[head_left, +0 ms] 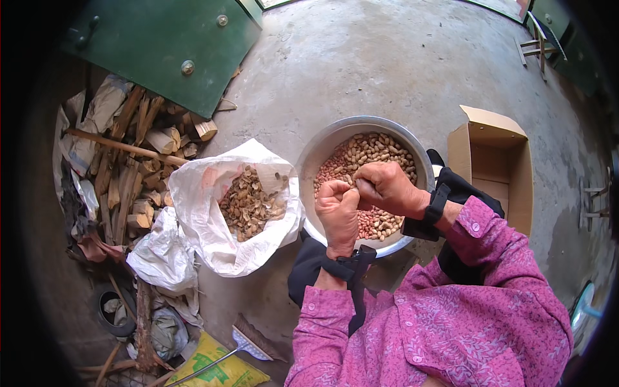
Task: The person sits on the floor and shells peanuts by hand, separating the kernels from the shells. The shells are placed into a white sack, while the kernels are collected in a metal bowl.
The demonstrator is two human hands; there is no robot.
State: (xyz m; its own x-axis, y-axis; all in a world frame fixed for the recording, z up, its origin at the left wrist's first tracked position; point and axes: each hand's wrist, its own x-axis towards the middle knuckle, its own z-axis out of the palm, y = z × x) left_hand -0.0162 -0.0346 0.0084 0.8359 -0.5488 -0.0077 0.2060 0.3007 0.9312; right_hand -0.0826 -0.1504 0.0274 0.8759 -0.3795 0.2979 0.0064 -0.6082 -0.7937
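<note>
Over a wide metal basin my two hands meet, fingertips together. My left hand is closed in a pinch, and my right hand pinches against it from the right. They grip a peanut between them, mostly hidden by the fingers. In the basin lie unshelled peanuts toward the far side and the near right. Pinkish shelled kernels gather at the left and in the near middle. Left of the basin, an open white woven sack holds broken brown peanut shells.
An open cardboard box stands right of the basin. Split firewood is piled at the left below a green door. A yellow bag and a long-handled brush lie near the lower edge. A chair stands far right.
</note>
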